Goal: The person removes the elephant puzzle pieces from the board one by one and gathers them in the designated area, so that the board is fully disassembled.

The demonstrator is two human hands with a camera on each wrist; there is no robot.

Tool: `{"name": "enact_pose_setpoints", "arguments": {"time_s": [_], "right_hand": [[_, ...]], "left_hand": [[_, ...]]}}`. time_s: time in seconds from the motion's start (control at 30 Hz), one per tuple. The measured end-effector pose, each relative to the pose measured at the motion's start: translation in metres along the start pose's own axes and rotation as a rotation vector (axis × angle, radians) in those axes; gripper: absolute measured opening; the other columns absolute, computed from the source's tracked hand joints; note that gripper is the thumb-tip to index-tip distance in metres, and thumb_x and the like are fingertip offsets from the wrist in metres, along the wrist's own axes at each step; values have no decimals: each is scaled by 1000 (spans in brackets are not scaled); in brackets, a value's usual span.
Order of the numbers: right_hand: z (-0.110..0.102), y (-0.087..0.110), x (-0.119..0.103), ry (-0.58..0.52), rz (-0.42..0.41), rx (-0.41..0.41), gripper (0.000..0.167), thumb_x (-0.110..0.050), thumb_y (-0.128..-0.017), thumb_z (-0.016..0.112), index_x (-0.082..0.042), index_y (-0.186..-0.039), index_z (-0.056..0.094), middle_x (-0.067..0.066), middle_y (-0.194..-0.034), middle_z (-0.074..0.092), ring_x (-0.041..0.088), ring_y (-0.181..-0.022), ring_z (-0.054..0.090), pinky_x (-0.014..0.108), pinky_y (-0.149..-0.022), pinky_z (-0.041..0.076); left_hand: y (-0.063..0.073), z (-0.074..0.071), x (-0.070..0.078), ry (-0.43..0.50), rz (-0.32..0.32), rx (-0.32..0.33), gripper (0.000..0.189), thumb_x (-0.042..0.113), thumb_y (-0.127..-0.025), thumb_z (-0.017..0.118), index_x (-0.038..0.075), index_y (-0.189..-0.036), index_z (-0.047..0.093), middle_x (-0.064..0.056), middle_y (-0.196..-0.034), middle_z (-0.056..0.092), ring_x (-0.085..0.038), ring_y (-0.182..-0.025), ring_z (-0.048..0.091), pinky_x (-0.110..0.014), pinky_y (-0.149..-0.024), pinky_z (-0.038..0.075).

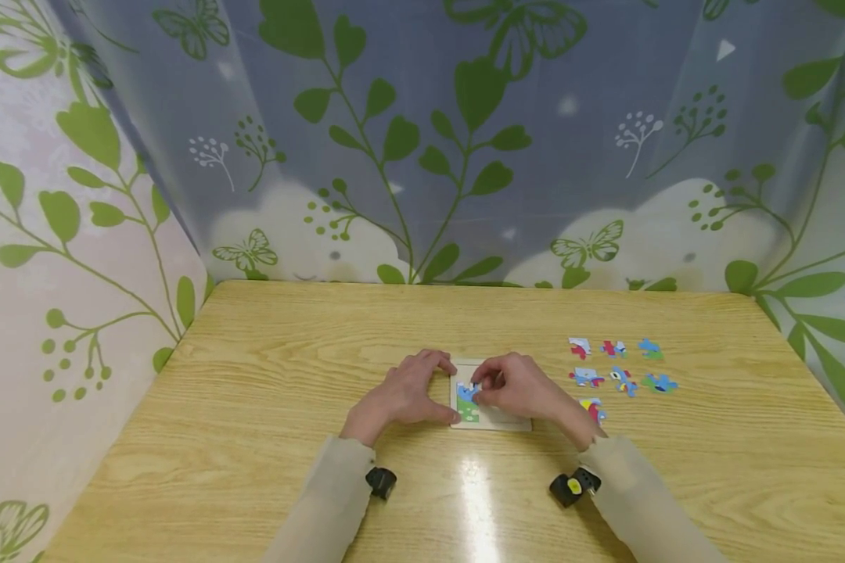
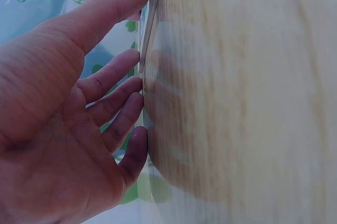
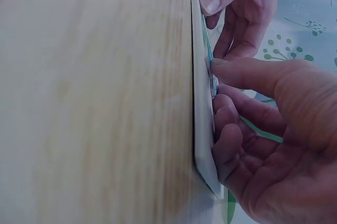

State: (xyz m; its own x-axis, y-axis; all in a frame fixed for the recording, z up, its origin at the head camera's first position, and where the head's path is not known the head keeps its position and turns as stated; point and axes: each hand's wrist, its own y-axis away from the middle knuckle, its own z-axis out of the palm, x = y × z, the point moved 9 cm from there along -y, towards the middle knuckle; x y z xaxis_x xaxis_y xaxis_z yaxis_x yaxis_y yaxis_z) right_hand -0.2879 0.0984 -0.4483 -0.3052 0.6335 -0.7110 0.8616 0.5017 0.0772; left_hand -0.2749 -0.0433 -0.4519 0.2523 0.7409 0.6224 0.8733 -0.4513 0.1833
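Note:
A shallow wooden puzzle tray (image 1: pixel 510 423) lies on the table, with green and blue jigsaw pieces (image 1: pixel 468 410) filling part of its left side. My left hand (image 1: pixel 411 389) spans the tray's left edge, thumb at the near corner and index finger at the far one. In the left wrist view its thumb (image 2: pixel 118 3) rests on the tray's edge, while the other fingers stretch out loosely. Over the tray, my right hand (image 1: pixel 519 385) pinches a small jigsaw piece (image 3: pixel 213 84) between thumb and fingertips, right at the placed pieces. Its fingers hide most of that piece.
Several loose jigsaw pieces lie in rows right of the tray, among them a blue one (image 1: pixel 649 348), a red one (image 1: pixel 613 349) and a yellow-red one (image 1: pixel 592 410) close to the right forearm. A patterned curtain (image 1: pixel 422 156) hangs behind the wooden table (image 1: pixel 289 344).

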Motion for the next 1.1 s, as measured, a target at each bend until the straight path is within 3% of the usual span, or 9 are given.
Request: {"name": "enact_pose_setpoints", "arguments": {"time_s": [1.1], "right_hand": [[-1,3,2,-69,7,5,15,-8,-89,75,-8,-102,67,3,-86,64,14,-75,57,26,-68,47]], "left_hand": [[-1,0,1,-1,8,9,64,39,-79,87,18,-133,59,-3,-159,43,-33,-148,39,-64,-120,27]]}}
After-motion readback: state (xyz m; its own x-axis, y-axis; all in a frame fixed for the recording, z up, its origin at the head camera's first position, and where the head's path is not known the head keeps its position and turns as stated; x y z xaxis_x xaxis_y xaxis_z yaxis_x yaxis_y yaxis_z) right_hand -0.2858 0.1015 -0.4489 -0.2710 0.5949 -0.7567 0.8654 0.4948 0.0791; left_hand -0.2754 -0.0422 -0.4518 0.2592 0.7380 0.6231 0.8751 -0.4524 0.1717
